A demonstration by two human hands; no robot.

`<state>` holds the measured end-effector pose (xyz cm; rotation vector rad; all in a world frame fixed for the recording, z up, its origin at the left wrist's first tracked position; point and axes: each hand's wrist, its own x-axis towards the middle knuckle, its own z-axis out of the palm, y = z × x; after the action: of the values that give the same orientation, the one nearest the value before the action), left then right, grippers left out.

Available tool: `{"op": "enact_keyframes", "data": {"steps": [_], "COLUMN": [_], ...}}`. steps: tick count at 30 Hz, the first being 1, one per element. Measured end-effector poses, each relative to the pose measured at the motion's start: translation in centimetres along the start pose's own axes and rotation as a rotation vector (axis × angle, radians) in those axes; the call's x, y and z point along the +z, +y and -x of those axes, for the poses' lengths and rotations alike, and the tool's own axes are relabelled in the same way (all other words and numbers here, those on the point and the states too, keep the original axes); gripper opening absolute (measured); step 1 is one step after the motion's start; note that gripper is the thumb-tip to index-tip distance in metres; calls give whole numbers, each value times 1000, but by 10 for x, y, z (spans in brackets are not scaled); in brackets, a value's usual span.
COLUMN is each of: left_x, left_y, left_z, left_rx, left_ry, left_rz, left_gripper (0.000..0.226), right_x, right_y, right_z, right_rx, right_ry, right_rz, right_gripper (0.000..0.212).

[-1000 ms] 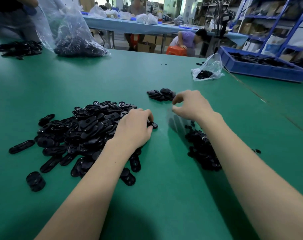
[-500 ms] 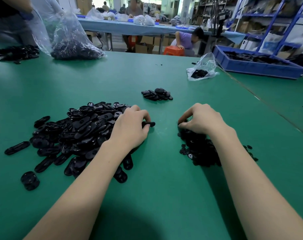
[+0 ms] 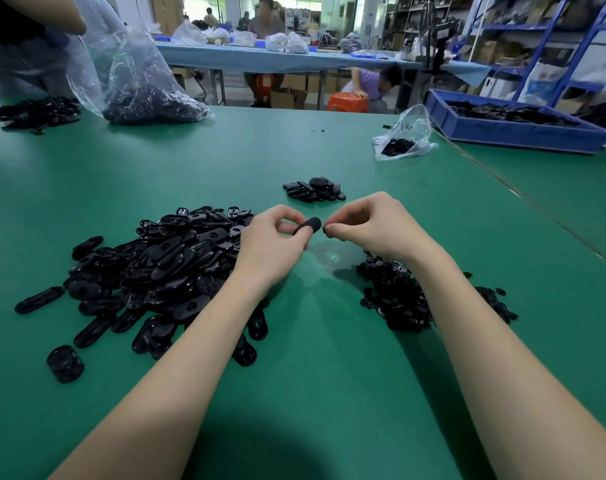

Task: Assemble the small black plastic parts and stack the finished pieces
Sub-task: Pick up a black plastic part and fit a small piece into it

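While the left hand (image 3: 277, 237) pinches an oblong black plate (image 3: 308, 225) above the green counter (image 3: 329, 358), long axis tilted toward the right hand (image 3: 367, 223), that hand pinches a tiny black piece (image 3: 325, 231) just beside the plate's near end.

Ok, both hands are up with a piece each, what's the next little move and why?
Probably bring the right hand a touch leftward and press its small black part into the oval piece pinched by the left hand. The two parts sit almost tip to tip above the table, not yet joined.
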<state>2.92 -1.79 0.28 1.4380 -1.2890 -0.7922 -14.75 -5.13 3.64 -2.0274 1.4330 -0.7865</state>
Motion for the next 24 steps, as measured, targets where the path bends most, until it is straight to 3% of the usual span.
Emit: {"op": "enact_keyframes", "data": {"steps": [5,13,19,24], "left_x": [0,-2,-4,-4], "left_y": [0,9,12,13], "left_z": [-2,1,3,4], "left_rx": [-88,-178,-174,-149], "left_ry": [-35,-109,-126,-147], "left_rz": [150,369,479,490], "left_gripper": [14,9,32,31], "right_x": [1,3,4,2], "right_y": [-2,-6,-7,-5], "right_z": [2,2,2,2], "right_rx": [41,12,96,124], "right_ry": [-22,-99,-92,-85], "right_rz": [-160,-318,-434,-422], "right_gripper": [3,18,11,13]}}
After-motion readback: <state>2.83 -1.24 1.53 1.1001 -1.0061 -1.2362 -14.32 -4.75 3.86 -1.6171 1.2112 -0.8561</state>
